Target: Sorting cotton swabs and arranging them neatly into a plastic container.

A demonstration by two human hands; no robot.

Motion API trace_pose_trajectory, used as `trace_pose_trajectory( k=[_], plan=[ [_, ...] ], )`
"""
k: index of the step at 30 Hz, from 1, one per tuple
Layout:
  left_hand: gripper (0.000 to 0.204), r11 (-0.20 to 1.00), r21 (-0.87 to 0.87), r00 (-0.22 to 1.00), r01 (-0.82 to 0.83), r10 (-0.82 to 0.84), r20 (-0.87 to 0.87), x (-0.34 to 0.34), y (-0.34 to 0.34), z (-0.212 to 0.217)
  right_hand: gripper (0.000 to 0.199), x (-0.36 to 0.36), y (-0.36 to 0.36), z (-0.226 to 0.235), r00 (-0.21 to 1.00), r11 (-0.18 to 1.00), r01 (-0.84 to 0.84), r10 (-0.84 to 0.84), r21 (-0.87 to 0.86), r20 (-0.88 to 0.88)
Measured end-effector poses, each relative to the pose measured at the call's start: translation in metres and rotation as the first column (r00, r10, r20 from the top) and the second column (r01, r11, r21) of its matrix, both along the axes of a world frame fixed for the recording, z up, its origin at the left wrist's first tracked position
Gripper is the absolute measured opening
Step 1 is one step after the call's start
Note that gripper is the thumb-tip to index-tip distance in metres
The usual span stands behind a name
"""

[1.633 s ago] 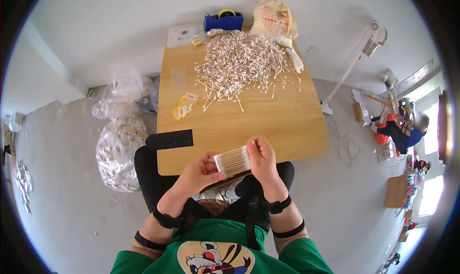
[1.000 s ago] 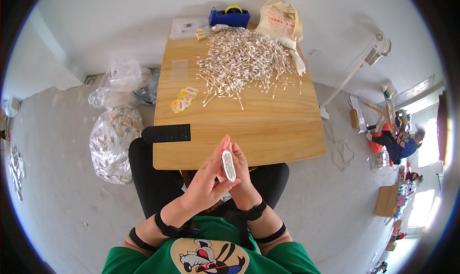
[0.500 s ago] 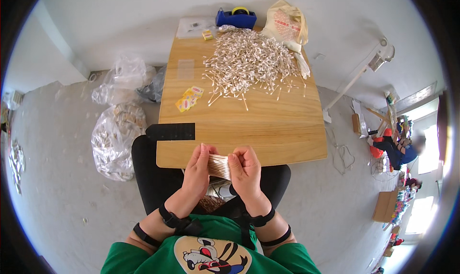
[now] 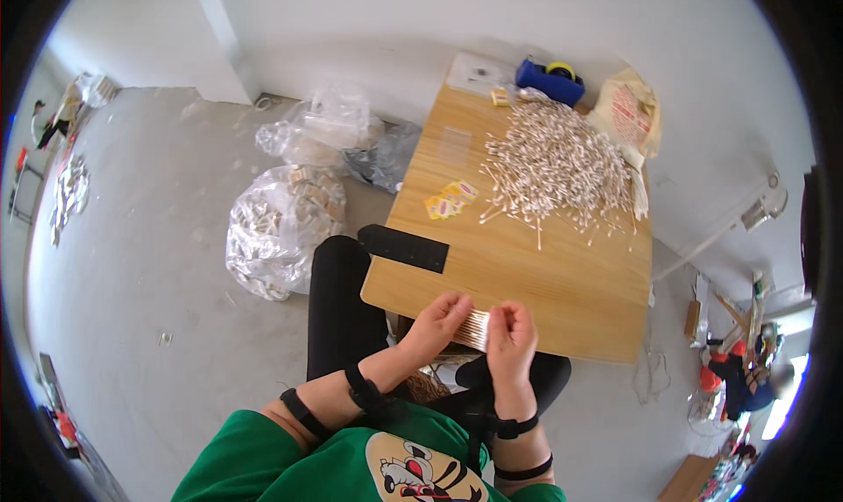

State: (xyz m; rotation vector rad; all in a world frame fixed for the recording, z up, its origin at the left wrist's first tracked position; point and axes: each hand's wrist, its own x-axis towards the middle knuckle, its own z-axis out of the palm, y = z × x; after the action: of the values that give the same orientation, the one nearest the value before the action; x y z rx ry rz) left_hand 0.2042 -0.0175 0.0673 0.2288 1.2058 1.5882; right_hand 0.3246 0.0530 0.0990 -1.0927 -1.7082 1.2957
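Note:
A bundle of cotton swabs (image 4: pixel 473 329) with pale sticks lies side by side between my two hands, just off the table's near edge. My left hand (image 4: pixel 442 320) is closed round its left end, and my right hand (image 4: pixel 512 333) grips the right end with the thumb on top. The swab tips are covered by my fingers. Farther off on the wooden table (image 4: pixel 527 283) spreads a big heap of loose cotton swabs (image 4: pixel 562 161). Several yellow printed cards (image 4: pixel 451 200) lie to the left of the heap.
A black strip (image 4: pixel 404 247) juts past the table's left edge. At the back stand a blue tape dispenser (image 4: pixel 551 82), a small yellow box (image 4: pixel 500 96) and a cream bag (image 4: pixel 628 111). Filled clear plastic bags (image 4: pixel 285 230) rest on the floor at left. A lamp (image 4: pixel 762 211) stands at right.
The view has swung left, so the table and my hands appear farther right and tilted. Both hands still hold the swab bundle; less of it shows between them.

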Motion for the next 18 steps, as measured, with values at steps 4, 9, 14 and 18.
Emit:
trace_pose_trajectory(
  k=[4,9,14,18],
  plan=[
    [0.028,0.904,0.147,0.695,0.401,-0.195,-0.692,-0.038,-0.012,0.004,0.007,0.005,0.011,0.018,0.945,0.939,-0.308,0.284,0.154,0.162],
    [0.025,0.8,0.058,0.689,0.597,-0.474,-0.548,-0.055,-0.023,0.027,0.01,-0.015,0.005,0.026,0.874,0.882,-0.468,0.451,0.062,0.183],
    [0.013,0.941,-0.034,0.82,0.335,-0.309,-0.481,-0.112,-0.072,-0.004,0.01,-0.032,0.018,-0.015,0.941,0.883,-0.337,0.331,-0.328,-0.073],
    [0.002,0.799,-0.018,0.791,-0.602,0.592,-0.155,-0.189,-0.13,-0.071,0.012,-0.029,0.052,-0.087,0.946,0.98,-0.148,0.101,0.134,0.306]
  ],
)
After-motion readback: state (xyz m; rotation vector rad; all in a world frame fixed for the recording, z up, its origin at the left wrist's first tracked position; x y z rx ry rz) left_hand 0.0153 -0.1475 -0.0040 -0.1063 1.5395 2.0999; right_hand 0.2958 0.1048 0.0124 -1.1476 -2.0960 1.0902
